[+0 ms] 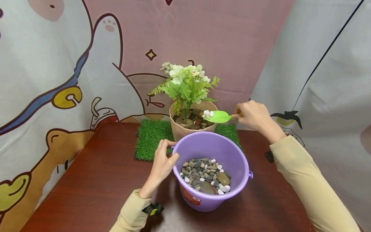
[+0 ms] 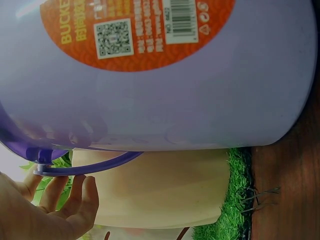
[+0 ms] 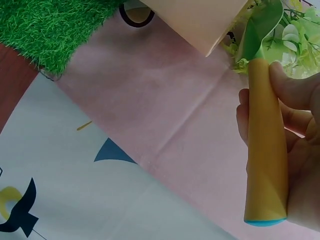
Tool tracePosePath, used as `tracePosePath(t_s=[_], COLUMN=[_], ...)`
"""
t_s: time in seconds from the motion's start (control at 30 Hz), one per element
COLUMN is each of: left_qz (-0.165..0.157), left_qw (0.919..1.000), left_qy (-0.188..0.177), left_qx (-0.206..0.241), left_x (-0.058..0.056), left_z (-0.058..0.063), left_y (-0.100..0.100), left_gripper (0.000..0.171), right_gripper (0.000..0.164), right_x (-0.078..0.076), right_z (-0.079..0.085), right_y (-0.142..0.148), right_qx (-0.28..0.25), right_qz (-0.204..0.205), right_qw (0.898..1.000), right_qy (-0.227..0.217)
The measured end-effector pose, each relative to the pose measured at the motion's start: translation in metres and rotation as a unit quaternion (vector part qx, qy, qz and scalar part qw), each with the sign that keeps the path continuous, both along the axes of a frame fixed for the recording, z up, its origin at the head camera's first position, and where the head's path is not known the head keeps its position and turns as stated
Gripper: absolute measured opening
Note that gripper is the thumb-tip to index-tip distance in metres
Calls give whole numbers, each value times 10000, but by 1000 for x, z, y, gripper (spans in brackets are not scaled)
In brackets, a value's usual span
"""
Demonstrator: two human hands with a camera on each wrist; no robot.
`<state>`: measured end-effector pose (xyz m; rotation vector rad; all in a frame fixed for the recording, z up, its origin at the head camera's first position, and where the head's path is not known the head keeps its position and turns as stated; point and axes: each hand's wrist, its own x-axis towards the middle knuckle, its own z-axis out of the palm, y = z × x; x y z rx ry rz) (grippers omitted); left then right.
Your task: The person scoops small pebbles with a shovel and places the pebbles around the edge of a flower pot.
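My right hand (image 1: pixel 252 114) grips a small toy shovel (image 1: pixel 219 117) with a green blade and a yellow handle (image 3: pixel 267 145). White pebbles (image 1: pixel 207 113) lie at the blade's tip, over the right part of a beige flower pot (image 1: pixel 179 131). That pot bears white flowers (image 1: pixel 185 75) with green leaves, and stones (image 1: pixel 189 123) fill its top. At the left rim of a purple bucket (image 1: pixel 213 201), by the handle joint, my left hand (image 1: pixel 162 164) holds on with thumb and fingers. Grey, brown and white stones (image 1: pixel 203 174) cover the bucket's bottom.
Under the pot lies a green artificial grass mat (image 1: pixel 150 141) on a reddish-brown table (image 1: pixel 95 187). A cloth backdrop (image 1: pixel 217 38) with cartoon prints hangs close behind. The bucket stands upright in front of the pot, its thin handle (image 2: pixel 95 167) lowered on the far side.
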<state>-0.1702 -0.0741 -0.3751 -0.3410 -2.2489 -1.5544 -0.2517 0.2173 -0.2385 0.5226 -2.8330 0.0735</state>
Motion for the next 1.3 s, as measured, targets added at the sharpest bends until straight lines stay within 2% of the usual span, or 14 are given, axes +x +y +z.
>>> tracePosePath(t_s=[0.4, 0.57, 0.67, 1.03, 1.3], left_qz=[9, -7, -5, 8, 20], left_qw=[10000, 10000, 10000, 10000, 10000], left_qy=[-7, -28, -44, 0, 2], left_qx=[-29, -14, -10, -35, -18], left_x=[0, -1, -1, -1, 0], left_z=[0, 0, 0, 0, 0], left_y=[0, 0, 0, -1, -1], left_gripper=[31, 31, 31, 31, 31], right_gripper=[23, 29, 26, 19, 11], right_x=[-22, -30, -34, -37, -33], right_z=[3, 1, 0, 3, 3], right_y=[-19, -31, -37, -54, -55], right_qx=[420, 748, 962, 1281, 1506], right_qz=[-232, -248, -273, -448, -379], right_qw=[9988, 9969, 9949, 9907, 9868], right_qy=[16, 86, 96, 8, 449])
